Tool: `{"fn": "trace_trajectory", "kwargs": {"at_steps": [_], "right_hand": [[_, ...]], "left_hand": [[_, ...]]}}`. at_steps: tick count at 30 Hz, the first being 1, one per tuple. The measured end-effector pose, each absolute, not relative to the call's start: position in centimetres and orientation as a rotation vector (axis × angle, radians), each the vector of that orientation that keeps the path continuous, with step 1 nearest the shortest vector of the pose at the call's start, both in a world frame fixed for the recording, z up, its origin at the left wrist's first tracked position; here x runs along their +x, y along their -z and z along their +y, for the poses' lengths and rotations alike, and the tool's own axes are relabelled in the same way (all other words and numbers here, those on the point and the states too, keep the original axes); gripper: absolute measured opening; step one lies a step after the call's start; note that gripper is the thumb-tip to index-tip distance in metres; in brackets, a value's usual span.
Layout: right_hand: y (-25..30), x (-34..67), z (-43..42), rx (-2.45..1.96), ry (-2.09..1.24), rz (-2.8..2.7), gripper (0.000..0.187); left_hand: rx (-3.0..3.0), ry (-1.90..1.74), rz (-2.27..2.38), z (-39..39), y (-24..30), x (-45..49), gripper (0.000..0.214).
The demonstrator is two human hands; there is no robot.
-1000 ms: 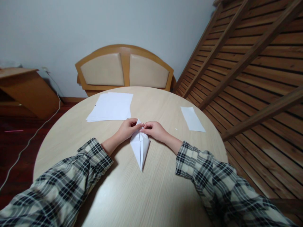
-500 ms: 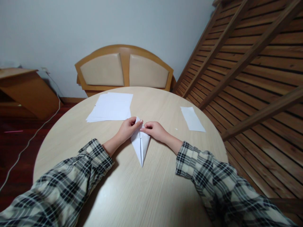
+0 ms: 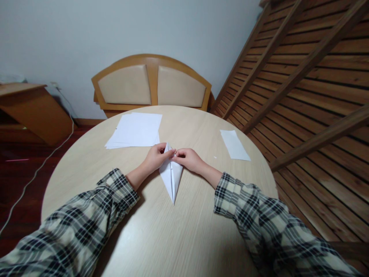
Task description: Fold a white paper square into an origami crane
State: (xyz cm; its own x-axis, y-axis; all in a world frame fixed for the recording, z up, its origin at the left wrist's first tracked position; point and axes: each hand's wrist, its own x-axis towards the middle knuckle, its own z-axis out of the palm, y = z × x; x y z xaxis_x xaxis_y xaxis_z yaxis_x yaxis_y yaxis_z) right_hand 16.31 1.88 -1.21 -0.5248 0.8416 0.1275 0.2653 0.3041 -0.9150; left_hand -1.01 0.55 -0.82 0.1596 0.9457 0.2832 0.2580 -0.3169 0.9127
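Note:
A folded white sheet of paper point(image 3: 171, 177), kite-shaped with a split down its middle, has its long point toward me over the round table point(image 3: 184, 234). My left hand point(image 3: 155, 157) pinches its upper left part, the thumb reaching across the front. On the upper right edge my right hand point(image 3: 189, 159) is closed, thumb and forefinger pinching the paper. The two thumbs nearly meet near the top of the folds. Fingers behind the paper are hidden.
A stack of white paper sheets point(image 3: 137, 130) lies at the table's far left. To the right are a paper strip point(image 3: 235, 145) and a tiny white scrap point(image 3: 215, 157). Behind the table stands a headboard point(image 3: 154, 82); slatted wood panelling point(image 3: 311, 96) rises at right.
My left thumb has slid slightly right and down, closer to my right thumb. The folded paper stays almost in place in both hands.

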Motion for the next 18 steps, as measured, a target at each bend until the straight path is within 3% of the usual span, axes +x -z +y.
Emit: {"fn": "trace_trajectory", "kwargs": {"at_steps": [5,14,18], "right_hand": [[1.01,16.37,1.85,-0.999,-1.219,-1.921,0.027],[0.7,16.51,1.72,-1.011,-1.265,-1.83,0.032],[0.74,16.65,1.9,-1.056,-1.252,-1.783,0.037]], "left_hand": [[1.696,-1.19,1.135,0.45,0.62,-0.95,0.025],[1.693,-1.168,1.079,0.75,0.5,-1.49,0.042],[1.704,-1.078,1.095,0.71,0.84,-1.55,0.033]]}}
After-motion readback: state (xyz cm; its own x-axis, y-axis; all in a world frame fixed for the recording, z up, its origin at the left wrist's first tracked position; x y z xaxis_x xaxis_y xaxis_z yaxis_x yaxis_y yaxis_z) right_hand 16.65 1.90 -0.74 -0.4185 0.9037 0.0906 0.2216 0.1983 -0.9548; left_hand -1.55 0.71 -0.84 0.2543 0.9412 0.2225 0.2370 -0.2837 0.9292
